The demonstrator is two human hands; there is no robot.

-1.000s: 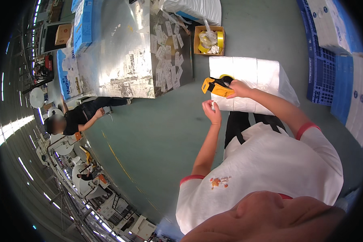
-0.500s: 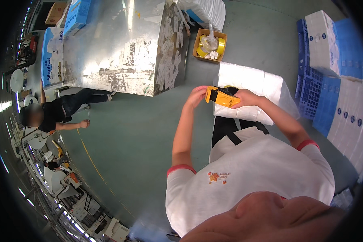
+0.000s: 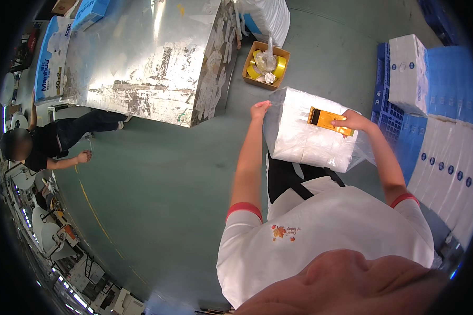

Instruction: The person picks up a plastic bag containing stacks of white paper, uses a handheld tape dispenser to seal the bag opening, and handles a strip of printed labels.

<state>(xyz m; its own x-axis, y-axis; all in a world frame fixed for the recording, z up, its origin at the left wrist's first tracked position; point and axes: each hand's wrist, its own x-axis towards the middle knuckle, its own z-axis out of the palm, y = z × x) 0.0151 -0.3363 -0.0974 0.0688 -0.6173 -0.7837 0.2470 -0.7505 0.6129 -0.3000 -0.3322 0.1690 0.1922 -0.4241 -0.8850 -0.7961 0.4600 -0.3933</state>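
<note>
A large white bundle [image 3: 299, 134] in clear plastic stands in front of my legs. My right hand [image 3: 355, 122] grips a yellow-orange tape dispenser [image 3: 326, 119] with a black end, holding it over the top of the bundle. At the bundle's far left corner, my left hand [image 3: 260, 109] is closed with the fingers pinched on the edge of the clear plastic bag [image 3: 275, 118], which sticks out past the white packs. At the bundle's right side more loose film [image 3: 365, 149] hangs out under my right forearm.
A cardboard box [image 3: 255, 83] with yellow tape rolls stands on the floor beyond the bundle. A scuffed metal table [image 3: 142, 94] is at the far left. Right are a blue pallet [image 3: 382, 100] and stacked white packs [image 3: 407, 73]. A person [image 3: 42, 142] stands by the table.
My right hand has carried the tape dispenser right, over the bundle. My left hand has left the dispenser and now pinches the bag's edge. The bundle appears turned and shifted slightly left.
</note>
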